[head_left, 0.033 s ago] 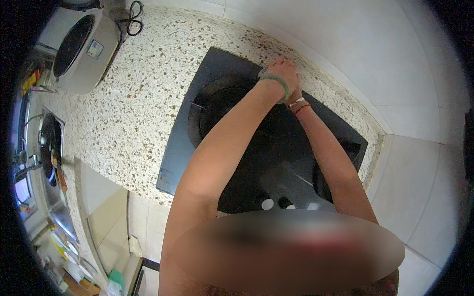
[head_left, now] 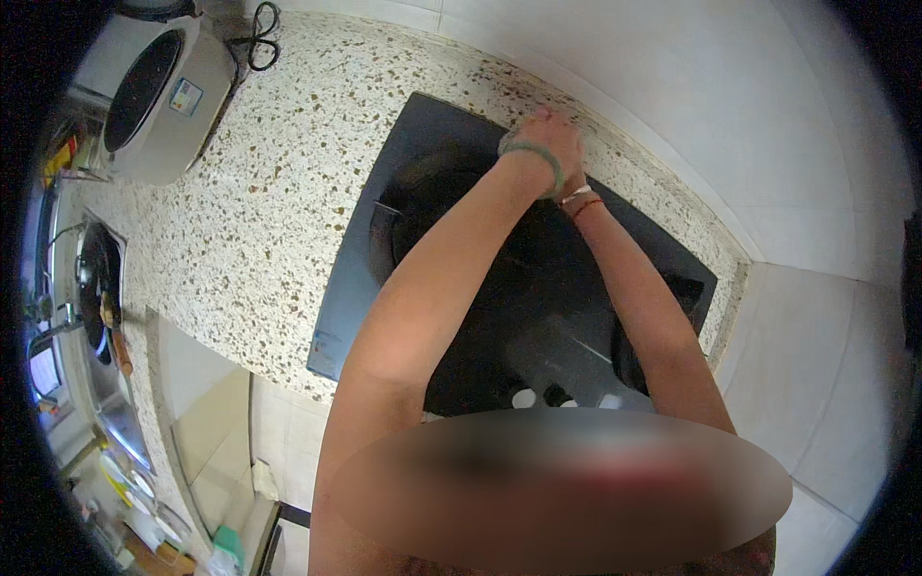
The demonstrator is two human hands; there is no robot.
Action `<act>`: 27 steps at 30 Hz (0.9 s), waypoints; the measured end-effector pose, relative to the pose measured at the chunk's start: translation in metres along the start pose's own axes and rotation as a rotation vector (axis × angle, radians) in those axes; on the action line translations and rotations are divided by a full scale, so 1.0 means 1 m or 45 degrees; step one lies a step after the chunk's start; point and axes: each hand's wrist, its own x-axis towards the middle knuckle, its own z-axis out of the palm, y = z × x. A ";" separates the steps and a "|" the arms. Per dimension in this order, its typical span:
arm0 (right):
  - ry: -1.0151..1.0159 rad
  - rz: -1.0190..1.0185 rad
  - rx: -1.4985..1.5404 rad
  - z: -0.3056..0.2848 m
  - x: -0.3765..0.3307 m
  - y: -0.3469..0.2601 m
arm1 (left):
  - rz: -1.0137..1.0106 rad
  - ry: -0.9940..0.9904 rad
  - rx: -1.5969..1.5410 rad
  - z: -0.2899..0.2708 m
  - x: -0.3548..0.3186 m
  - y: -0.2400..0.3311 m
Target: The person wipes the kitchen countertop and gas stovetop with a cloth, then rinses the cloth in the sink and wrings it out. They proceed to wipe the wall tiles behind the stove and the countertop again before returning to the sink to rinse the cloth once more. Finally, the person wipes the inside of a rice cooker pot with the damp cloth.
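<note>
Glossy cooktop [head_left: 562,302], prob. glass; smooth-finish speckled ctr [head_left: 264,182]

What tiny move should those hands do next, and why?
Perhaps the left hand and right hand should slide a little along the back edge of the black stovetop. They're close together there, and the edge stretches on to both sides of them. What's under them is hidden, so I can't be sure.
</note>
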 end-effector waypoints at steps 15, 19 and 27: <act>-0.445 -0.243 -1.517 0.023 0.082 -0.154 | -0.232 0.131 -0.847 -0.045 -0.040 -0.131; -0.241 -0.273 -1.048 0.048 0.080 -0.157 | -0.338 0.162 -0.885 -0.048 -0.064 -0.135; -0.233 -0.219 -0.540 0.113 0.062 -0.209 | -0.286 0.285 -1.057 -0.059 -0.159 -0.161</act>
